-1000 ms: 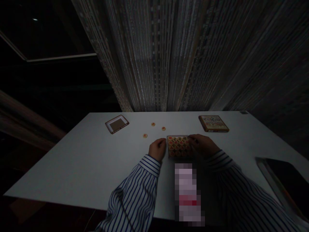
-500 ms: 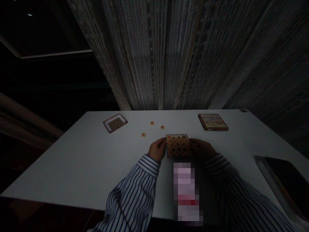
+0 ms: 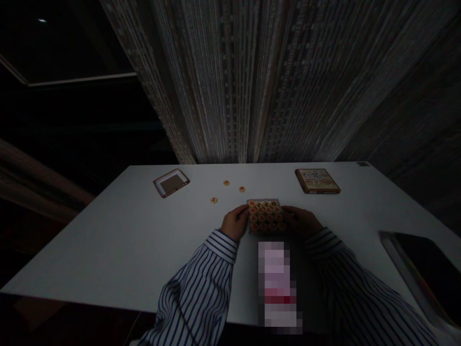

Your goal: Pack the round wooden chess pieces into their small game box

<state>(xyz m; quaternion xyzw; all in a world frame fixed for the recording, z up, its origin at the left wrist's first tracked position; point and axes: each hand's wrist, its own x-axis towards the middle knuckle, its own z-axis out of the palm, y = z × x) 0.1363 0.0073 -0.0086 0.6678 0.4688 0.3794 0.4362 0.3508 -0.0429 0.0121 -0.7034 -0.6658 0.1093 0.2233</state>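
Between my two hands is a clear case of Chinese chess pieces (image 3: 265,216), its round wooden discs in rows with red and black characters. My left hand (image 3: 235,223) grips the left side of the case, thumb and fingers closed at its edge. On the right side, my right hand (image 3: 302,222) holds the case too, its fingers partly lost in shadow. Beyond the case lie three loose chess pieces: one nearest the left (image 3: 213,200), one farther back (image 3: 226,183) and one to the right (image 3: 242,189).
On the white table (image 3: 118,250), an open shallow box lid (image 3: 171,183) lies at back left and a printed box (image 3: 317,181) at back right. A dark flat device (image 3: 428,269) rests at the right. A blurred-out pinkish item (image 3: 277,283) is at the front. A string curtain (image 3: 230,81) hangs behind.
Both hands stay on the case and the loose pieces lie where they were. Only a very slight shift of the whole view shows.
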